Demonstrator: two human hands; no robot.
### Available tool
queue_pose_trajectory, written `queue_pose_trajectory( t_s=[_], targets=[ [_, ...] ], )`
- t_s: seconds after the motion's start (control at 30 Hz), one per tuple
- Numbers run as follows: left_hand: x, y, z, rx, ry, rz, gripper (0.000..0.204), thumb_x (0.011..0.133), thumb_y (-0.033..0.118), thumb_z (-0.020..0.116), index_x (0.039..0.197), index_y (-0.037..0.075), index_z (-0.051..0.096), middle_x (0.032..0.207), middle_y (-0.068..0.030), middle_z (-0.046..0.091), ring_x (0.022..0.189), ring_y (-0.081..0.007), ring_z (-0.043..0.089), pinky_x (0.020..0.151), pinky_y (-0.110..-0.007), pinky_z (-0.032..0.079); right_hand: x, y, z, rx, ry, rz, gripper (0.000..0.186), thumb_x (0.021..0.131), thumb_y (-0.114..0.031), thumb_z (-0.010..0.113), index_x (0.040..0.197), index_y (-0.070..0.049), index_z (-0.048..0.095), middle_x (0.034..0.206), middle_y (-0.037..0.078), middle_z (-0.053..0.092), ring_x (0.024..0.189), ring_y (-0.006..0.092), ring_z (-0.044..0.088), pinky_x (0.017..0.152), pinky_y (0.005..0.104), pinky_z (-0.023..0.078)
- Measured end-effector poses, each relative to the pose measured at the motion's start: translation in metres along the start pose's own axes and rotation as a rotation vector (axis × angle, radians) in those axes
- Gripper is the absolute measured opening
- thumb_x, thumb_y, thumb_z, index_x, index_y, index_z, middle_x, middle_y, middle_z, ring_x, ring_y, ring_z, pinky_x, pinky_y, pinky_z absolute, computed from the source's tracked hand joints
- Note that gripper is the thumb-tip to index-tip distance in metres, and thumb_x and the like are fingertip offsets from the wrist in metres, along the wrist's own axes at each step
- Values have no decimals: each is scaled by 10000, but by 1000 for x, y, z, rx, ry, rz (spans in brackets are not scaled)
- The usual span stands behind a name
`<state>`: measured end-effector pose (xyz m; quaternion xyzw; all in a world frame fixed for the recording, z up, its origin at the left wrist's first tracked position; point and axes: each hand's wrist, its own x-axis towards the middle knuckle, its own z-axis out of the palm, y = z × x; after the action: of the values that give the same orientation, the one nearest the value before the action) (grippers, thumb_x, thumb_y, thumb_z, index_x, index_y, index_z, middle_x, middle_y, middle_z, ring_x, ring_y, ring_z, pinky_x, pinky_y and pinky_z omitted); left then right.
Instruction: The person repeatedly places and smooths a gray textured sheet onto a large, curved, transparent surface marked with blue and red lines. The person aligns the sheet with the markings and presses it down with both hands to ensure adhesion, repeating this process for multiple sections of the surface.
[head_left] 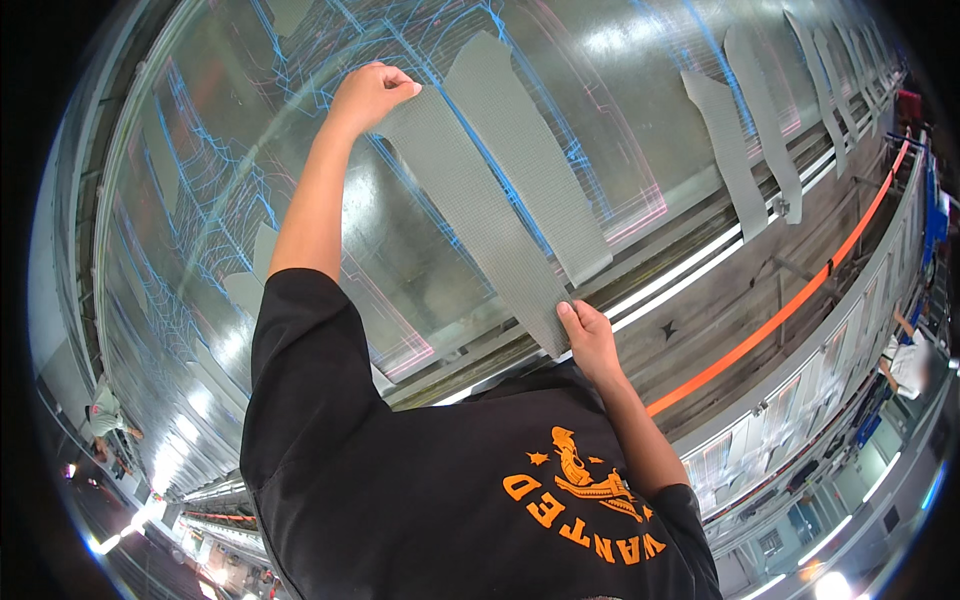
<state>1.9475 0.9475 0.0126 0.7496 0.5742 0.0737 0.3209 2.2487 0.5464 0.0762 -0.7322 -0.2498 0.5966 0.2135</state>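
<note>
Our right hand grips the near end of a grey textured panel, which reaches over the near edge of the metallic table. Well apart from it, our left hand pinches the panel's far end. A second grey panel lies just beside; more panels line that edge farther off.

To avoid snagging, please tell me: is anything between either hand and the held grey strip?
Nothing visible. The left hand pinches the grey strip at its far end, the right hand near its close end; another grey piece lies alongside.
</note>
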Motion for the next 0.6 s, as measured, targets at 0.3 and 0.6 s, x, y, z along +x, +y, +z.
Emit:
queue_pose_trajectory(
  t_s=[0.3, 0.6],
  targets=[
    [7, -3, 14, 109, 46, 13, 337, 844, 480, 805, 927, 155, 836, 1215, -68, 713, 1115, -276, 672, 1009, -462, 464, 5, 8, -3, 60, 30, -27, 402, 1085, -337, 607, 859, -4, 584, 716, -53, 417, 701, 65, 377, 607, 292, 353],
    [10, -7, 14, 105, 11, 1, 325, 834, 467, 823, 934, 159, 840, 1255, -65, 703, 1155, -285, 656, 1039, -488, 447, 10, 19, -3, 30, 28, -30, 423, 1086, -331, 605, 813, -17, 531, 695, -51, 382, 676, 67, 347, 582, 302, 328]
  ],
)
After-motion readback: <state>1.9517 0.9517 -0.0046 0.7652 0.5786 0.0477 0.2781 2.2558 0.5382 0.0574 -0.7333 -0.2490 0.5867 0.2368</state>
